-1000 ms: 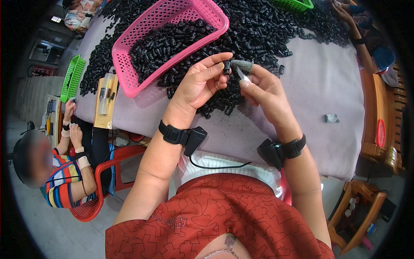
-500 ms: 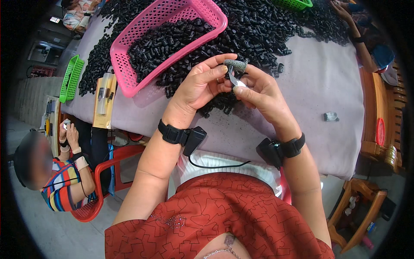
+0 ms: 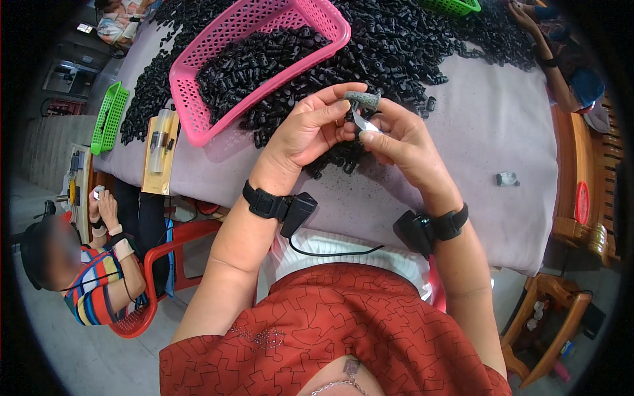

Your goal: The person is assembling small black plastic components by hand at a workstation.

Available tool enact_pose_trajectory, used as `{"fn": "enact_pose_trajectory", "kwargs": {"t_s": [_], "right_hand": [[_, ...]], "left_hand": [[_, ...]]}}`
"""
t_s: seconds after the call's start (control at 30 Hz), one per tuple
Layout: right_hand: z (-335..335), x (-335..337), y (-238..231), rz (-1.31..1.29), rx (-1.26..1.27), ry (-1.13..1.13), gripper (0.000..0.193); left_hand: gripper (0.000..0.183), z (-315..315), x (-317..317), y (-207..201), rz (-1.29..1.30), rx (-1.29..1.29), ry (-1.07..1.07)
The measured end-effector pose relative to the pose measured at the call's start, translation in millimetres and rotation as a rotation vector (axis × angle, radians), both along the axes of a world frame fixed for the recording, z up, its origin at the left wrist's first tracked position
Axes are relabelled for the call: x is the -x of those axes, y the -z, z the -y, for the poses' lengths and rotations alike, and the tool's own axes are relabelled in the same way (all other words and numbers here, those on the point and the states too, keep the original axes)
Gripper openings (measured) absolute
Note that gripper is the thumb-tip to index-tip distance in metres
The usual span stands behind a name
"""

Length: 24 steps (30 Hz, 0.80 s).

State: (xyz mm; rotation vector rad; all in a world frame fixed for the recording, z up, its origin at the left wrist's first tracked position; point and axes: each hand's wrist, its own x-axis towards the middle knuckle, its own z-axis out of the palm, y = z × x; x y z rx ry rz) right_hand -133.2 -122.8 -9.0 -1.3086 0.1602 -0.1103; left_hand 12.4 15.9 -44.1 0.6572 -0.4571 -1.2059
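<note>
My left hand (image 3: pixel 316 124) pinches a small black plastic part (image 3: pixel 354 109) between thumb and fingers, mostly hidden by them. In my right hand (image 3: pixel 399 140) is a small knife (image 3: pixel 362 123), its short blade against or very close to the part. White wrapping shows on the knife under my thumb. A grey fabric finger sleeve (image 3: pixel 362 100) covers what looks like my right index fingertip, just above the part. Below and behind my hands spreads a heap of similar black parts (image 3: pixel 389 56). More of them fill a pink plastic basket (image 3: pixel 254 96).
A similar grey sleeve (image 3: pixel 507 179) lies on the cloth-covered table (image 3: pixel 475 132) at right. Left are a tan card with a clear tube (image 3: pixel 158 148) and a green basket (image 3: pixel 109 122). A person (image 3: pixel 99 264) sits by a red chair (image 3: pixel 155 290); others are at the far corners.
The knife blade has tilted slightly between my fingers. My hands hold nearly the same place and grip.
</note>
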Motion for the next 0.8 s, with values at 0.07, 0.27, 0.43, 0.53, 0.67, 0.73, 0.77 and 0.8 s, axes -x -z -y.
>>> {"fn": "enact_pose_trajectory", "kwargs": {"t_s": [0.07, 0.27, 0.43, 0.53, 0.67, 0.73, 0.77, 0.8], "right_hand": [[0, -1, 0, 0.006, -0.02, -0.006, 0.05], [0, -1, 6, -0.022, -0.003, 0.018, 0.042], [-1, -2, 7, -0.036, 0.025, 0.059, 0.037], [5, -3, 12, -0.043, -0.021, 0.058, 0.034], [2, -1, 6, -0.036, -0.023, 0.057, 0.035], [0, 1, 7, -0.032, -0.014, 0.041, 0.038], [0, 1, 7, -0.029, -0.005, 0.026, 0.041], [-1, 2, 6, -0.029, -0.005, 0.025, 0.041]], "left_hand": [[0.044, 0, 0, 1, -0.016, 0.015, 0.01], [0.043, 0, 0, 4, -0.051, 0.022, 0.023], [0.044, 1, -1, 4, -0.055, 0.018, 0.028], [0.045, 2, 2, 4, -0.041, 0.028, 0.057], [0.045, 0, 4, 2, -0.042, 0.021, 0.041], [0.046, 1, 3, 2, -0.058, 0.004, 0.0], [0.046, 1, 3, 1, -0.058, 0.005, -0.002], [0.046, 1, 3, 0, -0.046, -0.004, -0.008]]}}
